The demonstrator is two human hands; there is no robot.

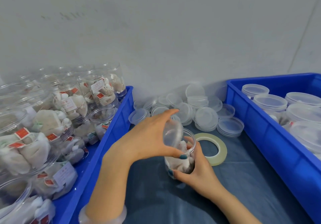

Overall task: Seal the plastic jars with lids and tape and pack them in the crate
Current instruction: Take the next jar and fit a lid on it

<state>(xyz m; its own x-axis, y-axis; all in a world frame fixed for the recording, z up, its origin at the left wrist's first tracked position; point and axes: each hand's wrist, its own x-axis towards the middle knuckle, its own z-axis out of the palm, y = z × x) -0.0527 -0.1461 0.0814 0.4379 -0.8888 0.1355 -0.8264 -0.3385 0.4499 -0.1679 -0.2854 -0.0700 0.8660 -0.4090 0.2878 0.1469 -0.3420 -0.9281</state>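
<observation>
Inside L crate [113, 134], jar labels [68, 104] red/white, txt blurred.

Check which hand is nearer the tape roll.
Right. The right hand, gripping the jar, sits just beside the tape roll; the left hand holds a lid over the jar, on its far side from the roll.

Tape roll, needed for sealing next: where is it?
Head view: tape roll lies flat on the cloth, just right of the held jar, near the loose lids.
</observation>
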